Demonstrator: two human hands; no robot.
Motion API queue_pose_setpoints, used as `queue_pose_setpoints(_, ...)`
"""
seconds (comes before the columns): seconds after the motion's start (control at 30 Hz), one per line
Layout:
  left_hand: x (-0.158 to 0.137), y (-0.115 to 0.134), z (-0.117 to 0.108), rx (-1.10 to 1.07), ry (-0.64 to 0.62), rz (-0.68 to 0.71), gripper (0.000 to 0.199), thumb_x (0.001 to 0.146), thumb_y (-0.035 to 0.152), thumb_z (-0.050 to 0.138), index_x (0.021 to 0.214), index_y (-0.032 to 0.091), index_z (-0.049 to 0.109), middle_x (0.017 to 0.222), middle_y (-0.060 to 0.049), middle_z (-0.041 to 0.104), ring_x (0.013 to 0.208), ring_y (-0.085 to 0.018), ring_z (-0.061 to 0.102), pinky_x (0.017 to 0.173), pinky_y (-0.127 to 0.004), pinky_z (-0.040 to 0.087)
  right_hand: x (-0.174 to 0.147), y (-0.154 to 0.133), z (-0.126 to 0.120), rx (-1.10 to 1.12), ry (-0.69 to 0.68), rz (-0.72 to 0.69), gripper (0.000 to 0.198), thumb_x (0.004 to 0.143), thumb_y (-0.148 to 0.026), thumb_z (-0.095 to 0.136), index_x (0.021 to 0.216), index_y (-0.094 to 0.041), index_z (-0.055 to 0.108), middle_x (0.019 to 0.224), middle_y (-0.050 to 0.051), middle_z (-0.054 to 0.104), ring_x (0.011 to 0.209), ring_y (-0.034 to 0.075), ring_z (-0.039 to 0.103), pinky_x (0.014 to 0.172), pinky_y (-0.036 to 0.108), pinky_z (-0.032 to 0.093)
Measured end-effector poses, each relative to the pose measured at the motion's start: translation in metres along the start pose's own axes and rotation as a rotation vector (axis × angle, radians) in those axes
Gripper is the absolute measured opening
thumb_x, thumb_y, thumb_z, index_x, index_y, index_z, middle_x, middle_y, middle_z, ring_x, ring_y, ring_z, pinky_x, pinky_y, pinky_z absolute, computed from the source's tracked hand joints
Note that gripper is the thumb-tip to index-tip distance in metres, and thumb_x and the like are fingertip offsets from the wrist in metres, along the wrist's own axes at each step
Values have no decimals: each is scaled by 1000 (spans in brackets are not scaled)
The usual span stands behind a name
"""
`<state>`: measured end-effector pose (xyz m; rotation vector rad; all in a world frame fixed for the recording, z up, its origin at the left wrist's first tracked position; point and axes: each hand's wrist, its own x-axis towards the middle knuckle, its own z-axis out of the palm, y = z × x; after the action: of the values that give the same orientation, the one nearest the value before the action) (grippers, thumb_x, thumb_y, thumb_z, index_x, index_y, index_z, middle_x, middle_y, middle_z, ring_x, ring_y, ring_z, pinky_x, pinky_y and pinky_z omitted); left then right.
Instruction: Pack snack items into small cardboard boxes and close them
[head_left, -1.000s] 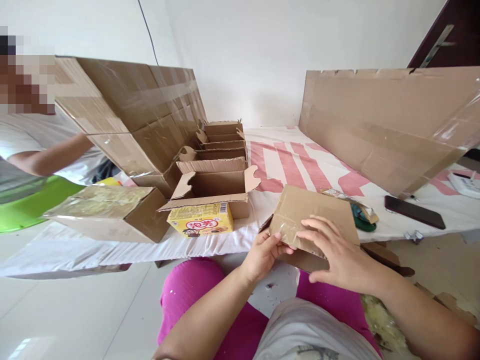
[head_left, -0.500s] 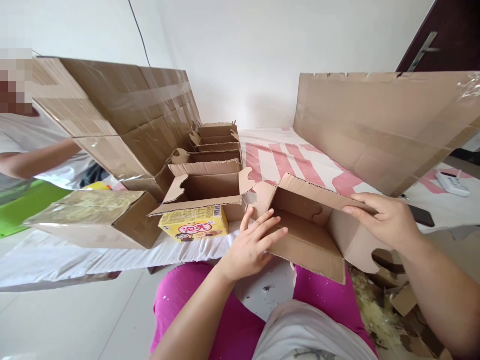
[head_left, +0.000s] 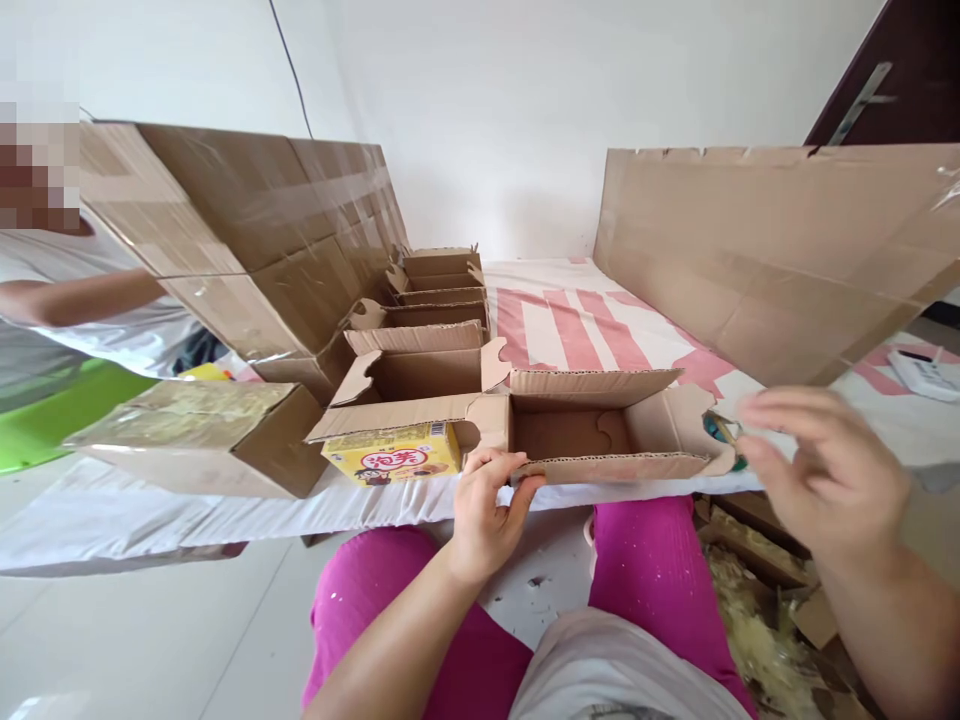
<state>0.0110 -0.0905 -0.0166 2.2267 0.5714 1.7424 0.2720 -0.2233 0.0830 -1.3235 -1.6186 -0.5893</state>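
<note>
Just right of the yellow, printed, oblong carton (head_left: 391, 463), we have the open, brown, oblong cardboard box (head_left: 622, 468), its long axis running sideways, away from that carton. Our left hand (head_left: 487, 515) is nearer, thumb and fingers narrowed on the box's front corner beside the carton. Our right hand (head_left: 832, 480), blurred and half-curled, hangs beyond the end farther from the carton; we cannot tell whether it holds anything.

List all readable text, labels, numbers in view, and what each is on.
"泡芙": red, on the yellow box.
Too small to read: the yellow box's other print and its barcode.
Shirt print: cut off, unreadable.
Open box at the left hand: no text visible.
</note>
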Motion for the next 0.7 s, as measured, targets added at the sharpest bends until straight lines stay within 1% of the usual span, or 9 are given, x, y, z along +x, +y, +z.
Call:
queue_pose_setpoints(0.1,-7,2,0,-59,25,-110,27,82,21,69,105,23,55,83,-2,63,81,-16,62,70,-29,52,-11,-10,7,48,-296,-156,35,78,-18,70,111,-30,64,104,6,69,98,25,65,86,44,53)
queue_pose_setpoints(0.17,-10,3,1,-100,47,-194,23,82,25,68,101,22,55,83,-2,62,77,-14,62,67,-27,52,-16,-9,15,-5,-383,-206,34,81,-20,68,114,-30,64,106,5,70,100,24,64,88,45,52)
queue_pose_setpoints(0.27,-6,3,4,-110,54,-254,22,84,25,66,102,21,54,82,0,62,67,-11,60,61,-23,50,-19,-2,25,-84,-373,-192,35,85,-18,63,118,-30,63,105,4,71,98,22,64,86,42,51)
queue_pose_setpoints(0.33,2,0,5,-50,-13,-206,16,87,23,61,102,21,55,83,-1,64,69,-11,61,64,-24,50,-19,4,29,-130,-389,-155,34,88,-19,60,120,-30,63,106,3,71,98,22,64,87,42,50)
queue_pose_setpoints(0.4,11,-4,5,41,-116,-114,12,90,23,56,102,20,57,88,-4,66,80,-15,64,74,-30,51,-18,8,34,-175,-428,-122,33,90,-22,57,122,-30,63,108,4,71,99,23,63,89,44,49)
queue_pose_setpoints(0.47,17,-7,6,112,-207,-49,19,90,28,56,107,20,56,95,-7,67,90,-20,64,85,-38,50,-18,12,38,-215,-473,-102,33,92,-25,54,123,-29,62,109,4,70,101,24,62,92,46,48)
queue_pose_setpoints(0.53,20,-9,6,161,-279,-40,37,84,36,64,115,19,53,102,-10,66,103,-25,60,93,-44,46,-17,15,41,-241,-500,-97,32,93,-26,53,122,-28,63,109,5,70,103,25,61,92,48,47)
queue_pose_setpoints(0.6,19,-10,5,201,-337,-49,50,77,41,72,117,19,52,107,-11,65,116,-31,53,98,-49,42,-17,17,43,-246,-500,-99,29,92,-25,53,118,-27,66,110,6,69,102,25,60,92,48,48)
queue_pose_setpoints(0.7,17,-11,5,238,-363,-45,52,74,40,76,117,19,54,106,-10,67,124,-33,47,100,-50,39,-14,14,43,-201,-463,-114,23,91,-24,55,109,-25,70,111,7,68,103,25,61,92,47,49)
